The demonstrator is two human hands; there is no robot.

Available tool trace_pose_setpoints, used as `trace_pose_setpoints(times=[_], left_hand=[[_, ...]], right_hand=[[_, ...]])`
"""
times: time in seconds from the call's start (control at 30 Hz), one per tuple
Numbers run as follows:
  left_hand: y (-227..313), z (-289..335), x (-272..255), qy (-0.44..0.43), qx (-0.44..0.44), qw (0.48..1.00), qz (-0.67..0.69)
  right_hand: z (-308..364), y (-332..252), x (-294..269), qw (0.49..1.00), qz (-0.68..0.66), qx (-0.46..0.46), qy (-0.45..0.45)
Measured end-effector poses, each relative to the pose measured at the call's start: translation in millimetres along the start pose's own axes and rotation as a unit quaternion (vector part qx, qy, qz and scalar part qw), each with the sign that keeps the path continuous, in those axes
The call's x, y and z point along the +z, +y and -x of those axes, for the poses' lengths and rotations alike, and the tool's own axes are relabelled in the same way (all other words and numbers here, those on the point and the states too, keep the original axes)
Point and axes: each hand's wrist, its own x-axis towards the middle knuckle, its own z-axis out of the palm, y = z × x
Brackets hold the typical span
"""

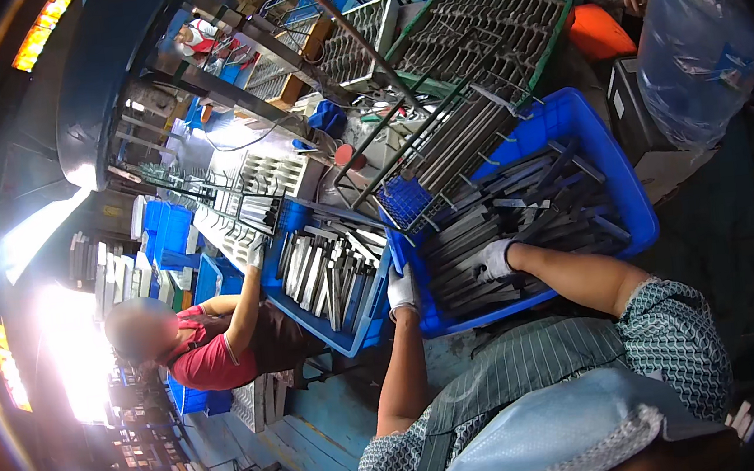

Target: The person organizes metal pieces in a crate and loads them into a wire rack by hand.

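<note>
A large blue plastic bin point(631, 188) stands in front of me, filled with dark, flat metal bars point(528, 198) lying in loose layers. My right hand point(495, 260), in a white glove, reaches into it; its fingers are apart and touch the bars at the near side, with nothing visibly lifted. At the bin's left wall my left hand point(402, 289), also gloved, has its fingers closed over the rim. Beside that hand is a second blue bin point(351, 340), which holds brighter, silvery bars point(331, 276).
A co-worker point(216, 355) in red stands left, one gloved hand by the second bin. Beyond the bins are a wire rack point(442, 156) with a small blue basket point(405, 198) and a green-framed tray point(476, 40). Clear plastic sheeting point(700, 50) hangs over a box point(646, 155) at right.
</note>
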Motion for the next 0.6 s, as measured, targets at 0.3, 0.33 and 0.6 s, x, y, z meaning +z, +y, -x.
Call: trace_pose_setpoints(times=[0.3, 0.33, 0.6], left_hand=[[-3, -1, -2, -0.009, -0.016, 1.0, 0.011], [-5, -2, -1, -0.006, -0.007, 1.0, 0.01], [-8, -4, 1, -0.006, -0.004, 1.0, -0.001]], right_hand=[[0, -2, -1, 1.0, 0.021, -0.011, 0.006], [1, -4, -2, 1.0, 0.018, -0.008, 0.005], [1, -1, -1, 1.0, 0.015, -0.013, 0.003]])
